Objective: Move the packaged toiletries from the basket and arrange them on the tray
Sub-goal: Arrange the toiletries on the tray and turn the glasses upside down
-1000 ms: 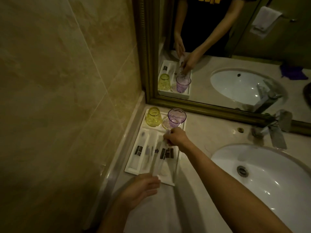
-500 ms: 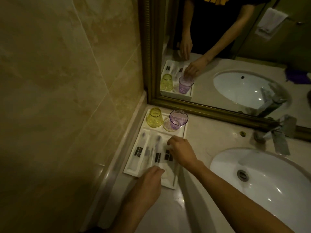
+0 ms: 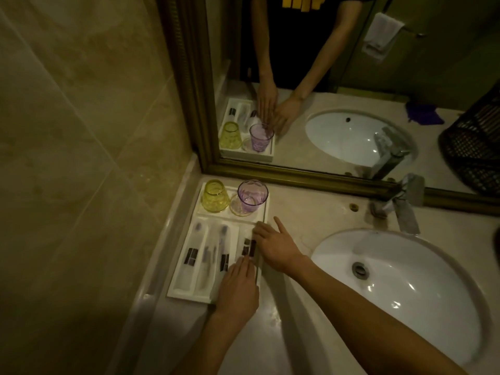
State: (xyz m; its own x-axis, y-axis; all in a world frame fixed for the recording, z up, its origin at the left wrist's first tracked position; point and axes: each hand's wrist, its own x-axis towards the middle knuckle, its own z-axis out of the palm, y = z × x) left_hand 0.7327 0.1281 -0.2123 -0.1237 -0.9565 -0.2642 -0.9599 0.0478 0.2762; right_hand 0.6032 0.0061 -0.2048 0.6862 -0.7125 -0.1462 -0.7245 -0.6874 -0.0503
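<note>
A white tray (image 3: 177, 286) sits in the counter's left corner by the wall. Several packaged toiletries lie lengthwise in it: a toothbrush packet (image 3: 193, 253) at the left, a second packet (image 3: 215, 253) beside it, and a packet with a dark label (image 3: 249, 247) in the right compartment. My left hand (image 3: 238, 286) lies flat on the near end of that right packet. My right hand (image 3: 273, 244) rests flat along the tray's right edge, fingers spread and touching the same packet. Neither hand grips anything. The dark basket (image 3: 476, 147) shows only as a reflection in the mirror.
A yellow glass (image 3: 214, 196) stands upside down and a purple glass (image 3: 251, 196) upright at the tray's far end. A white sink (image 3: 405, 288) and chrome tap (image 3: 405, 209) lie to the right. The framed mirror (image 3: 297, 174) runs along the back, a tiled wall on the left.
The packet my right hand held above the tray now lies in the right compartment. Both hands have let go, flattened out and moved onto it.
</note>
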